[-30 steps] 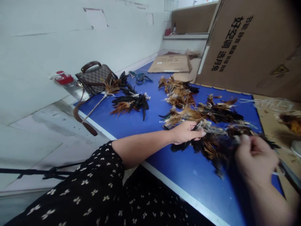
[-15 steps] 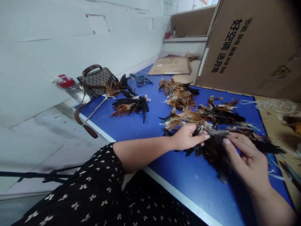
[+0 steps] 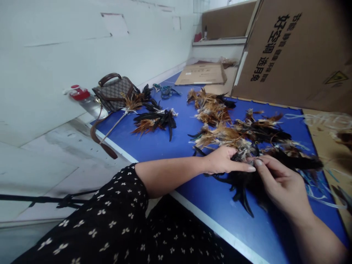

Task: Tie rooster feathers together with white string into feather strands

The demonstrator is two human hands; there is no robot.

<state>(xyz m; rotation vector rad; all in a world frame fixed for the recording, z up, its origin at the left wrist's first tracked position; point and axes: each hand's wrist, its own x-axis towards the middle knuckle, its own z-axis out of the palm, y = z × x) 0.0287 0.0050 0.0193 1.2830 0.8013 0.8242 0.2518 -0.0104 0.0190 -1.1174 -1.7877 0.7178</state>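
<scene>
My left hand is closed around a bunch of black feathers, with its thumb stretched to the right along the pale, fluffy quill ends. My right hand pinches the same bunch at its quill ends, thumb against fingers, close to the left thumb tip. The dark plumes hang below both hands over the blue tabletop. Just beyond the hands lie loose brown and golden feathers. More black feathers lie behind the right hand.
A feather bundle on a stick leans by a patterned handbag and a red-capped bottle. Another black and orange feather bunch lies right of it. Large cardboard stands behind. Scissors and clear plastic strips lie at right.
My right hand has moved slightly left, closer to my left thumb. The held feathers have shifted, and black plumes now hang lower in the middle. The view has shifted a little.
</scene>
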